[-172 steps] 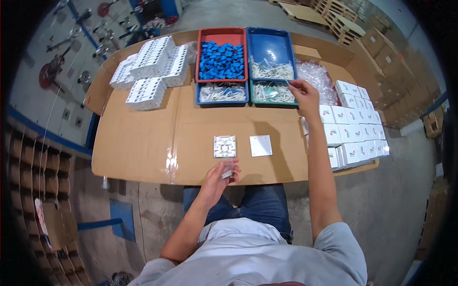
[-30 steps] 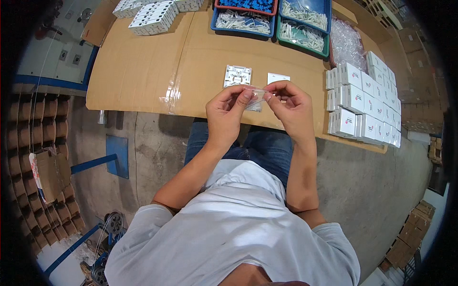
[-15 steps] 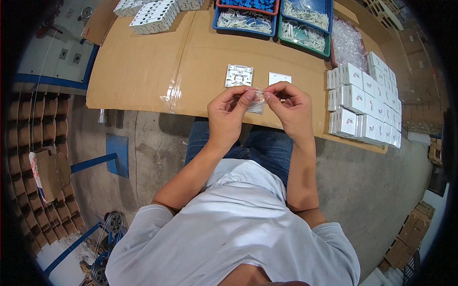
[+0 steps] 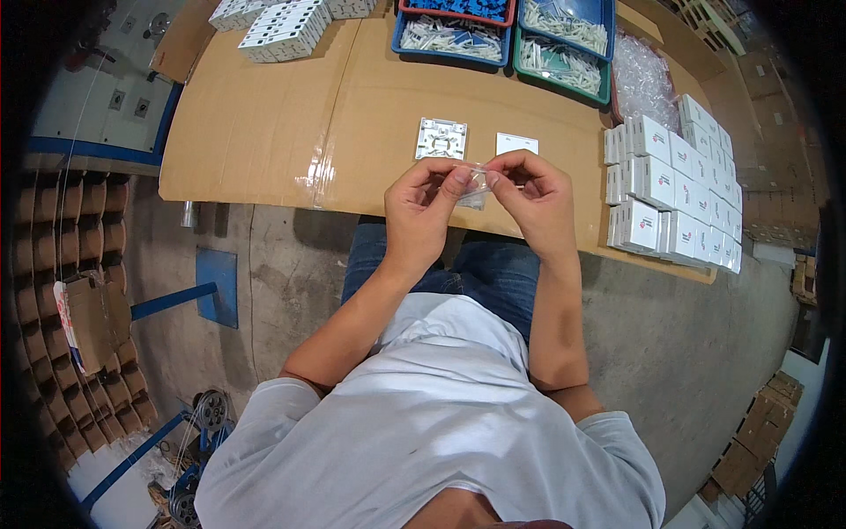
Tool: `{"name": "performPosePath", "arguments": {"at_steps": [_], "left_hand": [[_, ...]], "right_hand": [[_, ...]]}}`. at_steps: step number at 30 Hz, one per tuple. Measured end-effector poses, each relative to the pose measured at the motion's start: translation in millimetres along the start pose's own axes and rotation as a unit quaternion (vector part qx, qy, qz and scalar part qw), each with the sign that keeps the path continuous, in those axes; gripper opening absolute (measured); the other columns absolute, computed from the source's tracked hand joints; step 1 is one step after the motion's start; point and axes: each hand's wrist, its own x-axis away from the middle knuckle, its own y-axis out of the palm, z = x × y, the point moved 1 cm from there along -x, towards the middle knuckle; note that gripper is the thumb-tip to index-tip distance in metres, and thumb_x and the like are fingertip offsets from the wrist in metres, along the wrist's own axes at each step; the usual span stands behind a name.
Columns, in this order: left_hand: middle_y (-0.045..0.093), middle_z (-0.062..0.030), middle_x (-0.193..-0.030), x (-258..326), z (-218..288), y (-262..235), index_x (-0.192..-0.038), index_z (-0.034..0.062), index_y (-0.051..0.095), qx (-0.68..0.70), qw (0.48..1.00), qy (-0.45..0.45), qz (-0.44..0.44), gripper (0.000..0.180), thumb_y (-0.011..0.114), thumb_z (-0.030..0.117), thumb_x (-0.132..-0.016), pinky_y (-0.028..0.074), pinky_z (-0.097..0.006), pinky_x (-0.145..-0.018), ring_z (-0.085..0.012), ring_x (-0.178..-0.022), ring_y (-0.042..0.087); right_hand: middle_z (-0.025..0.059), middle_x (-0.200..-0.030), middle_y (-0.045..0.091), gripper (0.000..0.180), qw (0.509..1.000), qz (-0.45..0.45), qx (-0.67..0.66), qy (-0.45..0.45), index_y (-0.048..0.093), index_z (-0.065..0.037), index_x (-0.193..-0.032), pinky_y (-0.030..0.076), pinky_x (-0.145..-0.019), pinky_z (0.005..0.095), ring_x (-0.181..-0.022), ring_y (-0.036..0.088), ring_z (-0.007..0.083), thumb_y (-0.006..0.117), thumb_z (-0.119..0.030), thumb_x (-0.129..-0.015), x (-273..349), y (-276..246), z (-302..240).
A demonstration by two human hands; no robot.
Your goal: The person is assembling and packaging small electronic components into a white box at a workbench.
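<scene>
Between my two hands, just above the table's near edge, is a small clear plastic bag (image 4: 473, 198). My left hand (image 4: 420, 204) pinches its upper left edge between thumb and forefinger. On the other side, the thumb and forefinger of my right hand (image 4: 535, 201) pinch its upper right edge. What the bag contains, if anything, is too small to make out. Beyond my left hand lies a white square plastic frame (image 4: 441, 139) with cut-outs and fittings. A flat white plate (image 4: 516, 145) lies just past my right fingers, partly covered by them.
Cardboard covers the table (image 4: 256, 115). At the back stand a blue tray (image 4: 451, 42) and a green tray (image 4: 564, 70) of whitish slim parts, with a tray of clear bags (image 4: 641, 79) beside them. White boxes (image 4: 656, 181) are stacked right; white units (image 4: 284, 31) sit far left.
Both hands keep their pinch on the bag at nearly the same spot. My right fingers have shifted very slightly left; the other things stay as they were.
</scene>
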Motion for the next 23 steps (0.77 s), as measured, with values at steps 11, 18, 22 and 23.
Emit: {"name": "performPosePath", "arguments": {"at_steps": [11, 18, 22, 23], "left_hand": [[0.071, -0.0059, -0.096, 1.3, -1.6, -0.8, -0.104, -0.0021, 0.066, -0.019, 1.0, 0.003, -0.006, 0.014, 0.066, 0.011, -0.098, 0.053, -0.025, -0.081, -0.0099, -0.088, 0.066], [0.071, -0.0059, -0.096, 1.7, -2.5, -2.5, -0.103, -0.0016, 0.066, -0.016, 1.0, 0.009, -0.009, 0.014, 0.065, 0.011, -0.098, 0.053, -0.025, -0.081, -0.0097, -0.088, 0.066], [0.071, -0.0063, -0.098, 1.3, -4.5, -3.5, -0.104, -0.0013, 0.066, -0.013, 1.0, 0.003, -0.013, 0.014, 0.065, 0.011, -0.099, 0.053, -0.025, -0.083, -0.0103, -0.09, 0.066], [0.071, -0.0066, -0.099, 1.2, -4.2, -2.7, -0.104, -0.0012, 0.066, -0.01, 1.0, -0.005, -0.012, 0.014, 0.065, 0.011, -0.099, 0.053, -0.025, -0.084, -0.0107, -0.091, 0.066]], "right_hand": [[-0.0048, -0.081, 0.064, 0.01, 1.0, 0.009, 0.005, 0.011, 0.071, 0.0, -0.098, 0.037, -0.058, 0.0158, -0.069, 0.05, -0.0005, 0.074, -0.004, -0.088, 1.0, 2.3, 2.0], [-0.0049, -0.08, 0.063, 0.01, 1.0, 0.004, 0.004, 0.014, 0.071, 0.0, -0.097, 0.037, -0.058, 0.0158, -0.068, 0.049, -0.0005, 0.074, -0.005, -0.089, 1.6, 3.3, 1.8], [-0.0049, -0.08, 0.063, 0.011, 1.0, 0.001, -0.001, 0.01, 0.07, 0.0, -0.097, 0.037, -0.059, 0.0157, -0.068, 0.049, -0.0003, 0.074, -0.006, -0.089, 0.8, 3.4, 4.0], [-0.0049, -0.08, 0.063, 0.011, 1.0, 0.001, -0.001, 0.01, 0.07, 0.0, -0.097, 0.037, -0.059, 0.0157, -0.068, 0.049, -0.0003, 0.074, -0.006, -0.089, 0.8, 3.3, 4.1]]}}
